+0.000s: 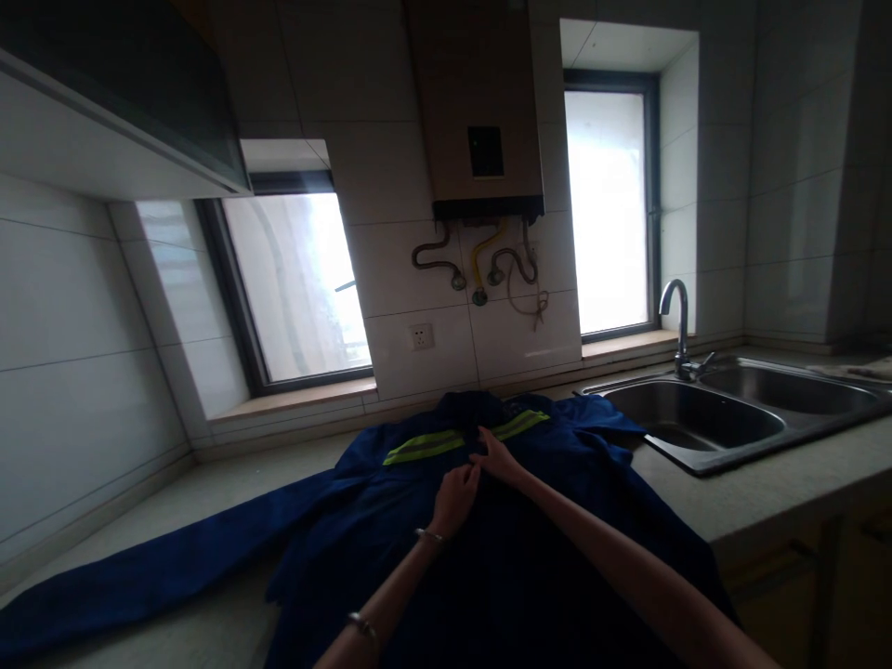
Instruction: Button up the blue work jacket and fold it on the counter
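Observation:
A dark blue work jacket (530, 557) with a yellow-green reflective stripe (425, 448) lies spread on the stone counter (780, 483), one sleeve stretched out to the left (139, 576). My left hand (454, 500), with a bracelet at the wrist, is closed in a pinch on the jacket's front just below the stripe. My right hand (496, 457) meets it there, fingers pressed together on the same fabric at the middle of the chest. What the fingertips grip besides cloth is too dark to make out.
A double steel sink (739, 409) with a curved tap (677, 321) sits at the right. A water heater (480, 111) with hoses hangs on the tiled wall between two windows. A wall socket (422, 335) is below it. An upper cabinet (104, 102) overhangs the left.

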Action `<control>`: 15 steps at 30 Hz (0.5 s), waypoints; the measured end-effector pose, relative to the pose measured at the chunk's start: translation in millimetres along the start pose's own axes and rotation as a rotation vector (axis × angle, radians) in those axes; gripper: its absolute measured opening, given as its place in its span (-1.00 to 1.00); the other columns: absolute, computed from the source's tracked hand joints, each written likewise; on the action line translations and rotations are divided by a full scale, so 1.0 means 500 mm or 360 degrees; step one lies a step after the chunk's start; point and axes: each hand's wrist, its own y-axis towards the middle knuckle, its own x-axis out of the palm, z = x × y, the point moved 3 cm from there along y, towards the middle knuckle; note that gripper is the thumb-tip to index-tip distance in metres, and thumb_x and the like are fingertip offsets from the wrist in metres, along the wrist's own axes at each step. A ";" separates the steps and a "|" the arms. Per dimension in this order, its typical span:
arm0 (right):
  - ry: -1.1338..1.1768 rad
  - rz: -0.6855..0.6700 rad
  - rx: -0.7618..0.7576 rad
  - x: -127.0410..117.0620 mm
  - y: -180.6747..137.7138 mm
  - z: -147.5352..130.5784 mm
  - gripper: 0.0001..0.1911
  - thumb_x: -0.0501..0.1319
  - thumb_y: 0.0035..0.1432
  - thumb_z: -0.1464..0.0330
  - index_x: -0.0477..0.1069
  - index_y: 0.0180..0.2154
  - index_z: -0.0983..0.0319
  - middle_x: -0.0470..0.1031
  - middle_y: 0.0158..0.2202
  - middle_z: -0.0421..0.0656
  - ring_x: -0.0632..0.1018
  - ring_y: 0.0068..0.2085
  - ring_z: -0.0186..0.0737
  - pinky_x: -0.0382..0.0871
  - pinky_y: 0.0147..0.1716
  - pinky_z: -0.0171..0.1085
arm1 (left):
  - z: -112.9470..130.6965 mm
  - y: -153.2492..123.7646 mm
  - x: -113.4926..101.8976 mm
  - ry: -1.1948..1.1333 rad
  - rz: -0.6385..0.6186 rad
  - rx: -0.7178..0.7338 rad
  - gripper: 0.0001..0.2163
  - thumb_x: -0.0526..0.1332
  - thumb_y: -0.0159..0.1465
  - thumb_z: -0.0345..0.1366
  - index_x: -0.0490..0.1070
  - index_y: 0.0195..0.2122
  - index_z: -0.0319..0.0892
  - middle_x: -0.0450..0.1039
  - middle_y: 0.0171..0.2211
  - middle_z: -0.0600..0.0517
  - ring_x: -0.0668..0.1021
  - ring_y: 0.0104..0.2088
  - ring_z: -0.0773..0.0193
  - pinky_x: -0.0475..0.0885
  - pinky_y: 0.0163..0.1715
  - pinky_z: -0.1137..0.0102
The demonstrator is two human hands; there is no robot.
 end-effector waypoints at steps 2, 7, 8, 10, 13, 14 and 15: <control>-0.0048 0.0032 -0.0141 -0.036 -0.080 -0.032 -0.32 0.21 -0.03 0.44 0.15 0.17 0.34 0.42 -0.03 0.04 0.45 -0.01 -0.11 0.26 0.02 -0.20 | 0.017 -0.052 -0.019 0.0130 -0.0104 0.0009 -0.73 0.12 0.17 -0.09 0.44 -0.35 -0.20 0.47 -0.45 0.00 0.47 -0.45 0.24 0.25 -0.44 0.43; 0.0164 -0.0086 -0.0221 -0.113 -0.330 -0.123 -0.57 0.13 0.03 0.42 0.32 0.00 0.23 0.49 -0.36 -0.19 0.50 -0.38 -0.29 0.37 -0.36 -0.35 | 0.062 -0.176 -0.036 0.0188 -0.0528 -0.0075 -0.34 0.15 0.12 -0.24 0.02 0.24 -0.27 0.48 -0.22 -0.12 0.52 -0.40 0.20 0.34 -0.37 0.39; 0.0181 -0.0196 -0.0186 -0.117 -0.379 -0.134 -0.64 0.11 0.06 0.41 0.36 -0.05 0.23 0.49 -0.43 -0.20 0.49 -0.45 -0.31 0.34 -0.45 -0.38 | 0.074 -0.197 -0.036 0.0219 -0.0557 -0.0075 -0.29 0.15 0.10 -0.26 -0.07 0.28 -0.27 0.48 -0.20 -0.13 0.53 -0.38 0.18 0.35 -0.34 0.37; 0.0081 -0.0463 -0.0168 -0.109 -0.469 -0.143 -0.74 0.10 0.08 0.41 0.46 -0.19 0.22 0.50 -0.50 -0.18 0.49 -0.52 -0.30 0.28 -0.57 -0.40 | 0.099 -0.231 -0.036 0.0283 -0.0559 -0.0011 -0.22 0.15 0.07 -0.31 -0.16 0.31 -0.23 0.48 -0.20 -0.11 0.52 -0.31 0.14 0.35 -0.26 0.34; -0.0453 -0.0784 -0.0244 -0.063 -0.562 -0.105 -0.70 0.13 0.03 0.40 0.52 -0.20 0.08 0.57 -0.42 -0.17 0.57 -0.43 -0.18 0.37 -0.48 -0.35 | 0.137 -0.268 -0.035 0.0237 -0.0634 0.0151 -0.30 0.13 0.02 -0.37 0.09 0.25 -0.15 0.52 -0.26 -0.03 0.50 -0.30 0.17 0.36 -0.25 0.36; -0.0651 -0.0872 -0.0262 -0.040 -0.581 -0.080 -0.66 0.14 0.02 0.40 0.51 -0.16 0.00 0.59 -0.36 -0.18 0.59 -0.37 -0.13 0.41 -0.41 -0.31 | 0.145 -0.277 -0.035 0.0216 -0.0689 0.0182 -0.40 0.12 0.01 -0.39 0.28 0.15 -0.14 0.53 -0.30 -0.01 0.50 -0.34 0.20 0.36 -0.28 0.38; -0.0800 -0.0935 -0.0266 -0.016 -0.595 -0.051 -0.63 0.13 0.03 0.39 0.49 -0.12 -0.05 0.59 -0.31 -0.19 0.59 -0.31 -0.09 0.43 -0.35 -0.27 | 0.152 -0.285 -0.035 0.0205 -0.0756 0.0194 -0.50 0.11 -0.01 -0.39 0.44 0.01 -0.14 0.53 -0.34 0.00 0.49 -0.39 0.23 0.36 -0.32 0.40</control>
